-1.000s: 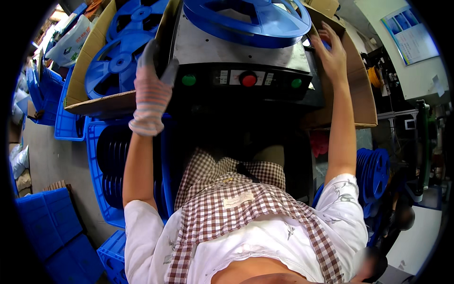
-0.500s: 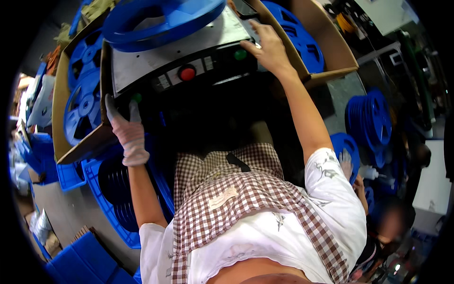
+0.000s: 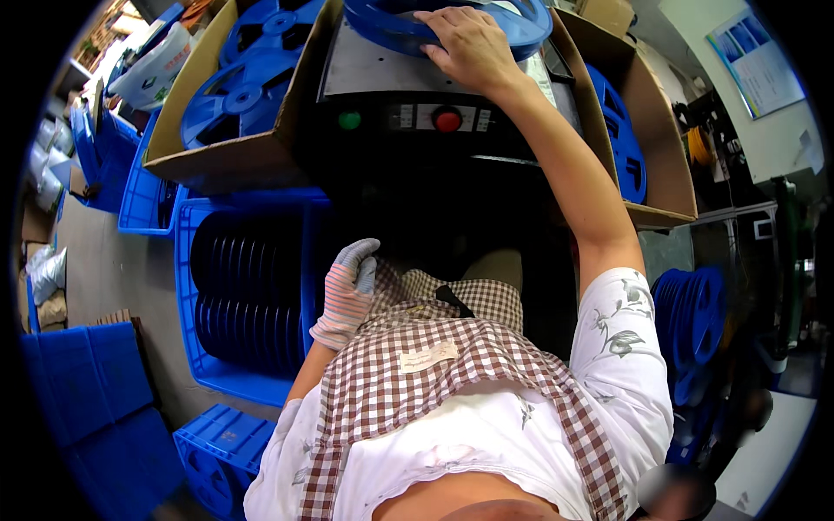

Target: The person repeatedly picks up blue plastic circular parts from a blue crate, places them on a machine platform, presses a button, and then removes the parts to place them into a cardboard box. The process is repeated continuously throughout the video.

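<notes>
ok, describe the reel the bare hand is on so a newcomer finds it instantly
Start at the dark machine with one green and one red button. The blue reel lies flat on its grey top, under the right hand. The other blue reels sit in cardboard boxes beside it.

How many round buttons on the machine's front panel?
2: a green button on the left of the front panel and a red button right of centre. The right hand rests on the blue reel above; nothing covers the panel.

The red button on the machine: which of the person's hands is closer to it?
Right. The bare right hand rests on the blue reel just above the red button; the gloved left hand hangs far below, by the lap.
</notes>
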Demonstrator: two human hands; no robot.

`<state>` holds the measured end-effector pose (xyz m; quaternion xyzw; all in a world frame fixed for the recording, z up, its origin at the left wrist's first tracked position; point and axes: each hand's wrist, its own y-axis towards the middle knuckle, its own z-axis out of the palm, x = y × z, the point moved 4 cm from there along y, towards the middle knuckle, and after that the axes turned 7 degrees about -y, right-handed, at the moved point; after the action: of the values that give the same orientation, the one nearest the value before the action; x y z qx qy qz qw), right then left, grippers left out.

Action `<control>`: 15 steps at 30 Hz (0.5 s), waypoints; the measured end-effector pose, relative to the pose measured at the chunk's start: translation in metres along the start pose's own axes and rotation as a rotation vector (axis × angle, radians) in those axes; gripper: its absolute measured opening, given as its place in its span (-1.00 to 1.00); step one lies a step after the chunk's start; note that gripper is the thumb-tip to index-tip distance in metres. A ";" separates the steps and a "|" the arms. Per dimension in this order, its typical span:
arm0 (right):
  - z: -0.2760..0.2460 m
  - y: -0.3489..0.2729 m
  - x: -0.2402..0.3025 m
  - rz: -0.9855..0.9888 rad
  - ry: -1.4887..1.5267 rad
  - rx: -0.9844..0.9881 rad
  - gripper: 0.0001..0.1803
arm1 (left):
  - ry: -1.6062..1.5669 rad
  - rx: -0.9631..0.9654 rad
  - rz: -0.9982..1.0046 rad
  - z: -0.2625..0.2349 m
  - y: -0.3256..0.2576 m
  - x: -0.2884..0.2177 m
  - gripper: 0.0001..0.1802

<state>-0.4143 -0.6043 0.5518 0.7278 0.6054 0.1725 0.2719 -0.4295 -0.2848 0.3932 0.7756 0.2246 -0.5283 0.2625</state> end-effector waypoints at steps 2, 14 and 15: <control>0.020 0.004 -0.008 0.006 -0.088 0.077 -0.61 | -0.002 -0.023 0.004 -0.003 -0.003 0.008 -0.76; 0.072 0.004 -0.046 0.049 -0.327 0.249 -0.56 | -0.026 -0.041 -0.008 -0.006 -0.021 0.016 -0.79; 0.077 0.003 -0.052 0.041 -0.343 0.239 -0.57 | -0.027 -0.041 -0.009 -0.006 -0.022 0.016 -0.79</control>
<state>-0.3776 -0.6693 0.4966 0.7859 0.5514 -0.0214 0.2790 -0.4332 -0.2628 0.3763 0.7619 0.2353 -0.5350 0.2792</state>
